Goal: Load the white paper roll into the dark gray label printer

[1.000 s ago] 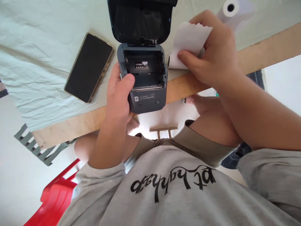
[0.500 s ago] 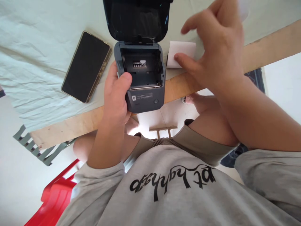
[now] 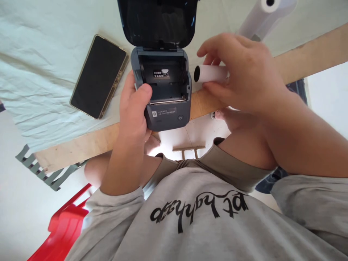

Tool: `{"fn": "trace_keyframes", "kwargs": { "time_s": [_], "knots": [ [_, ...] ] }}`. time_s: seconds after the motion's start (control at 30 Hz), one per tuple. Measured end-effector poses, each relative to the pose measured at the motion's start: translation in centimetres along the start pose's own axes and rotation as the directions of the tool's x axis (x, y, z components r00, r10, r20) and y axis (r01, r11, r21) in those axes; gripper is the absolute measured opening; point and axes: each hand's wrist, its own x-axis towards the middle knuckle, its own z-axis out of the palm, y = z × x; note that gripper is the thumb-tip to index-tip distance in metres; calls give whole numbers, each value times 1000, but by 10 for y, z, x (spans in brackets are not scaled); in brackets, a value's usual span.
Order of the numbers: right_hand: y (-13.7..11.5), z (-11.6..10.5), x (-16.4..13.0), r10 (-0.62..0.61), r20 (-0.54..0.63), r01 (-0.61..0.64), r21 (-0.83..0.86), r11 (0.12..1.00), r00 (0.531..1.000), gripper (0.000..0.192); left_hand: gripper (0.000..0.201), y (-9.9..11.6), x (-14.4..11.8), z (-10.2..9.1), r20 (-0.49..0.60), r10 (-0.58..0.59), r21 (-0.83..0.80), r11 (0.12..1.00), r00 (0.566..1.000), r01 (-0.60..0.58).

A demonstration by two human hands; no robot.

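My left hand (image 3: 136,105) grips a dark grey portable label printer (image 3: 165,116) by its left side, thumb on the rim of the bay. The printer's black lid (image 3: 160,23) is swung up, and its paper bay shows a small printed sticker with no roll inside. Just right of the printer, my right hand (image 3: 239,69) is closed round a small white paper roll (image 3: 212,73). The roll's dark hollow end faces the printer, and its other end is hidden by my palm.
A black phone in a clear case (image 3: 99,76) lies on the pale green cloth (image 3: 49,32) at left. Beyond my right hand is a larger white roll (image 3: 261,18). The wooden table edge (image 3: 81,143) runs below. A red plastic chair (image 3: 66,224) is at lower left.
My right hand has come down and its fingers have closed on the small roll, which has turned so its hollow end shows. The larger roll is now uncovered. The printer stays nearly still.
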Motion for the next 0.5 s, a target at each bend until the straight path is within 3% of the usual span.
{"fn": "trace_keyframes", "kwargs": {
  "time_s": [0.1, 0.17, 0.23, 0.33, 0.4, 0.5],
  "knots": [
    [2, -3, -2, -107, -150, 135, 190, 972, 983, 42, 36, 0, -1, 0, 7, -4, 11, 1000, 1000, 4],
    [4, -2, -2, -113, -207, 183, 358, 916, 972, 35, 34, 0, -2, -1, -4, -14, 34, 999, 1000, 15],
    [4, 2, 0, -74, -212, 189, 593, 782, 974, 29, 30, -1, -2, -1, -18, -15, 54, 998, 1000, 16],
    [4, 8, 2, -13, -101, 92, 827, 555, 995, 36, 28, -3, -1, -2, -17, 8, 50, 999, 1000, -7],
    [2, 9, 3, 3, -55, 45, 844, 535, 999, 45, 26, -3, -1, -1, -9, 17, 37, 999, 1000, -17],
    [2, 9, 4, -29, -95, 95, 822, 562, 995, 44, 22, -2, -2, 2, -1, 21, 27, 999, 1000, -21]
  ]
}}
